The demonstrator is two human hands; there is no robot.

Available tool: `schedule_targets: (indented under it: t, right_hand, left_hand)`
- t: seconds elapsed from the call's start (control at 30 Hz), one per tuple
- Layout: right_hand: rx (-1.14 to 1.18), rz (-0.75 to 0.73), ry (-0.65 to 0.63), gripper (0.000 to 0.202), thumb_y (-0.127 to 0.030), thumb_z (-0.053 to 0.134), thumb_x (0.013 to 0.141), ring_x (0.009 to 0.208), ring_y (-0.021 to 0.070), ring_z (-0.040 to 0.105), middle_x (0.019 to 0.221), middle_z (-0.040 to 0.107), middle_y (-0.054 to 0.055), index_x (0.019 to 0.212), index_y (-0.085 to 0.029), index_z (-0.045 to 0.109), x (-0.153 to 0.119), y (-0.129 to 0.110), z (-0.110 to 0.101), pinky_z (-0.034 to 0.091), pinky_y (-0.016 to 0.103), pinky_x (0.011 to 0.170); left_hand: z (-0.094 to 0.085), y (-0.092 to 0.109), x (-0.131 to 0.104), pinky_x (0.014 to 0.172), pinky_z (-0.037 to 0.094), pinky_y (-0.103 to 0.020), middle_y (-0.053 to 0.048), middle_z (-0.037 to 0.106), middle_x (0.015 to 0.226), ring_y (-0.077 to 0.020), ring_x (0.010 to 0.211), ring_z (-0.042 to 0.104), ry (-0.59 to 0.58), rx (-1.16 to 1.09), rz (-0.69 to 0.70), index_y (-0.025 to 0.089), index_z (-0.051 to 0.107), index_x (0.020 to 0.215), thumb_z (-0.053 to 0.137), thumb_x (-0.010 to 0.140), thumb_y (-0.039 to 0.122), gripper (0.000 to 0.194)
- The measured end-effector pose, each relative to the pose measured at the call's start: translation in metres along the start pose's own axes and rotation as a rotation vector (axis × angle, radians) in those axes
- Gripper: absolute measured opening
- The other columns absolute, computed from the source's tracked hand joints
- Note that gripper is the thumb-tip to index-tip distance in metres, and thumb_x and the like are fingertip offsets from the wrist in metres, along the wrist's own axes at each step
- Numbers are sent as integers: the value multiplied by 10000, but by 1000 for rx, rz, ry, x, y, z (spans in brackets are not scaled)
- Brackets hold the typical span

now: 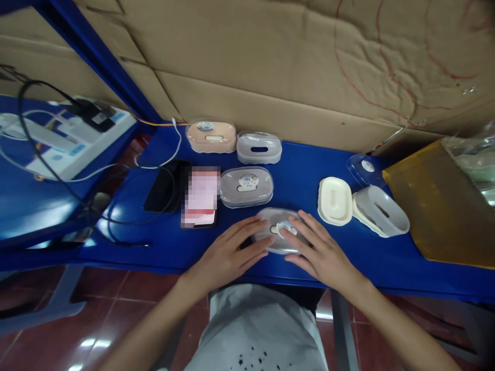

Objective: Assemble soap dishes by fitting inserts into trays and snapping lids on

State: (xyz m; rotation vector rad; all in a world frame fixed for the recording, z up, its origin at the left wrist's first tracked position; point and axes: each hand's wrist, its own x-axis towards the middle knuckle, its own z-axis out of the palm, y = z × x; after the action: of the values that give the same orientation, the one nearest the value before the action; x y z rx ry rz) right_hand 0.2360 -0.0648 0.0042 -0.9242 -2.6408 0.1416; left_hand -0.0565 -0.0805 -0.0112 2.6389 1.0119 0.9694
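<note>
"Pale shirt [255, 330] nearest. And the hands?"

"Left hand [224, 257] and right hand [324, 252], fingers [247, 233] spread, touch one clear-covered grey case [279, 215] by the worktop's [301, 175] near edge."

"Others?"

"Three covered cases beyond, one peach [211, 141], two grey [247, 193]; at right, two cream trays [334, 206], one uncovered grey case [371, 206], one clear lid [361, 167]."

"Around?"

"Blue worktop, cardboard wall [251, 67], red tiled floor [112, 309]."

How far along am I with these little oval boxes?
Three look done: the peach box, the back grey box and the middle grey box stand closed up. Your left hand and right hand are on a fourth, its clear cover apparently on. What seems left is at the right: a cream tray, a tilted grey shell and a loose clear lid.
</note>
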Motion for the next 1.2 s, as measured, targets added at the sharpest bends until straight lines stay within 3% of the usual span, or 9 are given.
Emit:
schedule_targets:
  t: [0.13,0.23,0.37,0.57,0.73,0.83,0.93,1.03,1.2]
  right_hand:
    - [-73,104,20,703,-338,652,1060,1603,350,411,1674,523,90,1700,-344,361,10,20,-12,405,630,1285]
    - [-140,141,19,610,-349,614,1074,1587,371,431,1647,556,103,1658,-321,443,22,40,-23,360,662,1278]
    - [-224,186,26,524,-323,552,1085,1526,394,487,1643,547,142,1606,-286,520,44,65,-30,405,652,1215]
    - [-269,375,106,499,-261,518,1053,1348,428,598,1511,618,217,1543,-205,587,76,106,-18,496,646,1080]
    - [-212,436,209,618,-256,461,1052,1472,389,529,1649,489,228,1661,-165,409,68,129,-29,472,612,1150]
    - [-243,523,173,484,-302,419,1084,1399,376,607,1533,634,186,1527,-195,580,46,130,-55,460,593,1137]
    - [-325,652,7,411,-351,391,1112,1130,362,743,1192,801,160,1270,-192,735,28,121,-73,498,541,1018]
    - [-323,649,-112,399,-405,450,1108,962,345,767,1008,814,158,1100,-182,781,24,106,-72,516,471,895]
    - [-253,515,-300,266,-336,564,1079,939,288,760,1032,799,129,1011,-190,776,28,75,-66,496,388,840]
  left_hand:
    - [-7,-2,7,1172,557,-569,-162,550,1564,-337,1468,554,38,109,-56,257,581,1486,688,1042,223,457]
    - [-19,-15,20,1194,497,-650,-163,504,1614,-398,1492,520,104,269,-204,307,528,1547,703,1015,217,567]
    - [-31,-38,39,1117,539,-677,-184,560,1558,-443,1438,565,36,421,-313,264,555,1503,678,1025,260,493]
    - [-24,-35,49,1072,603,-599,-180,636,1409,-376,1324,624,-43,360,-224,205,652,1325,589,1044,187,289]
    - [-4,-26,74,1105,600,-551,-175,638,1458,-357,1377,613,-85,322,-122,183,659,1347,587,1042,150,315]
    - [11,-31,99,1130,578,-557,-194,606,1540,-374,1439,593,-131,323,-95,169,636,1426,587,1045,154,384]
    - [25,-37,120,1179,529,-575,-211,579,1585,-384,1483,565,-135,324,-91,148,625,1457,596,1053,181,407]
    - [31,-37,130,1249,441,-609,-227,512,1647,-386,1534,508,-114,333,-107,140,613,1478,608,1057,214,427]
    - [23,-25,117,1269,380,-645,-248,410,1708,-407,1567,450,-128,347,-80,146,548,1557,609,1068,257,506]
